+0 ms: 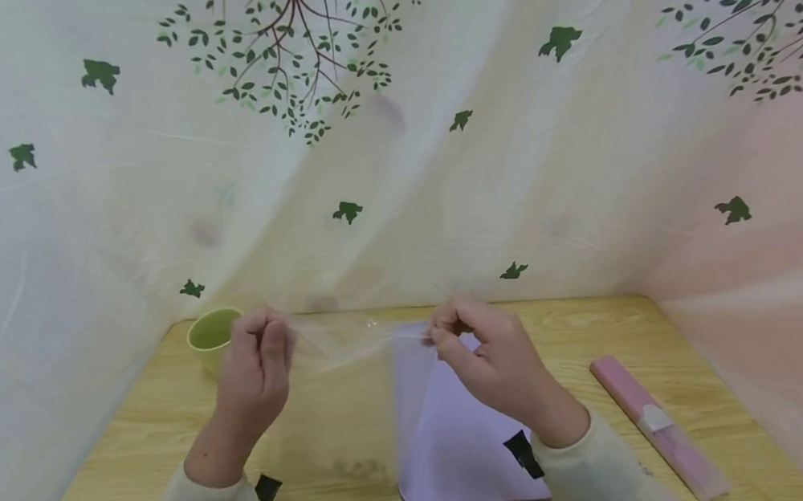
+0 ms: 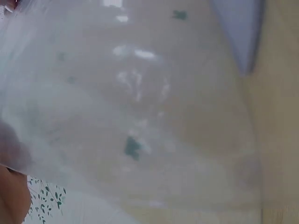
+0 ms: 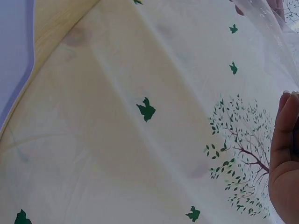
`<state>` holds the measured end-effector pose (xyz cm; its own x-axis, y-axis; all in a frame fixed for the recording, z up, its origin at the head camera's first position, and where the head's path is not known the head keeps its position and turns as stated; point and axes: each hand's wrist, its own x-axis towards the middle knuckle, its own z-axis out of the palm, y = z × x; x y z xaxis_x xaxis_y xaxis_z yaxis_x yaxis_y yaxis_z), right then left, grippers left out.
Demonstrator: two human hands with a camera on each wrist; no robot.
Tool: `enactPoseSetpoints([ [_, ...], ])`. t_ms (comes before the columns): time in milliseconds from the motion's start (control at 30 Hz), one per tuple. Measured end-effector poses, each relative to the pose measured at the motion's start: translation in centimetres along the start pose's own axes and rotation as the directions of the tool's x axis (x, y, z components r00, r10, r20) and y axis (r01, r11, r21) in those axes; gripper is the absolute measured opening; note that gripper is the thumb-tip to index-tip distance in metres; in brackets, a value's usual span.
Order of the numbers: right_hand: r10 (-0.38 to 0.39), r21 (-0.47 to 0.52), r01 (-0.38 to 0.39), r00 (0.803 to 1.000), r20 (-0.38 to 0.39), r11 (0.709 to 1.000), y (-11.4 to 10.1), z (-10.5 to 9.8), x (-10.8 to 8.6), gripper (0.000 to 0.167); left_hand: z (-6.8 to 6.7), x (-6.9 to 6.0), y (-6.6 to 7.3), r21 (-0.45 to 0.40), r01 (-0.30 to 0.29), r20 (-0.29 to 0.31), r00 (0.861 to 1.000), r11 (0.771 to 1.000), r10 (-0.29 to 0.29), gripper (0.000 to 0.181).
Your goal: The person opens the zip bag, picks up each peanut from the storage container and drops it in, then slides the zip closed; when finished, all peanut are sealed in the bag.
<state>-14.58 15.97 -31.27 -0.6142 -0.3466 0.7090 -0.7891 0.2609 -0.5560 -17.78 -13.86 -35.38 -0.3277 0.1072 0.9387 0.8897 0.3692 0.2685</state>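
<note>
A thin clear plastic film (image 1: 343,361) is stretched between my two hands above the table; whether it is a single sheet or a bag, I cannot tell. My left hand (image 1: 256,369) grips its left upper edge with curled fingers. At the other upper corner, my right hand (image 1: 492,363) pinches it between thumb and fingertips. The film hangs down between them, partly in front of a flat lavender board (image 1: 464,446) lying on the table. In the left wrist view the film (image 2: 187,107) fills most of the picture, with glossy reflections on it.
Behind my left hand stands a yellow-green cup (image 1: 209,346). A long pink folded bundle with a white band (image 1: 634,401) lies on the right of the wooden table (image 1: 562,332). A pale curtain (image 1: 399,226) printed with leaves and branches hangs around the back and sides.
</note>
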Motion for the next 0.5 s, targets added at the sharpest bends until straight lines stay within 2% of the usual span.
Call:
enactPoseSetpoints([
  [100,0.035,0.081,-0.035,0.999,0.007,0.996,-0.1,0.0,0.0,0.019,0.0,0.0,0.2,-0.104,0.005,-0.033,0.999,0.995,-0.009,0.038],
  [200,0.137,0.200,-0.148,0.988,0.068,0.969,-0.2,-0.3,-0.2,0.011,0.2,0.2,0.8,-0.198,0.028,-0.078,0.996,0.980,-0.045,0.034],
  [267,0.188,0.227,-0.210,0.975,0.115,0.951,-0.2,-0.4,-0.2,0.005,0.3,0.3,1.2,-0.232,0.038,-0.094,0.994,0.972,-0.061,0.032],
  [400,0.222,0.186,-0.252,0.961,0.167,0.950,-0.1,-0.4,-0.2,0.003,0.4,0.6,2.0,-0.282,0.052,-0.117,0.989,0.958,-0.088,0.029],
  [500,0.220,0.137,-0.243,0.962,0.163,0.960,0.0,-0.5,-0.2,0.010,0.4,0.8,2.5,-0.260,0.079,-0.124,0.986,0.962,-0.114,0.026],
])
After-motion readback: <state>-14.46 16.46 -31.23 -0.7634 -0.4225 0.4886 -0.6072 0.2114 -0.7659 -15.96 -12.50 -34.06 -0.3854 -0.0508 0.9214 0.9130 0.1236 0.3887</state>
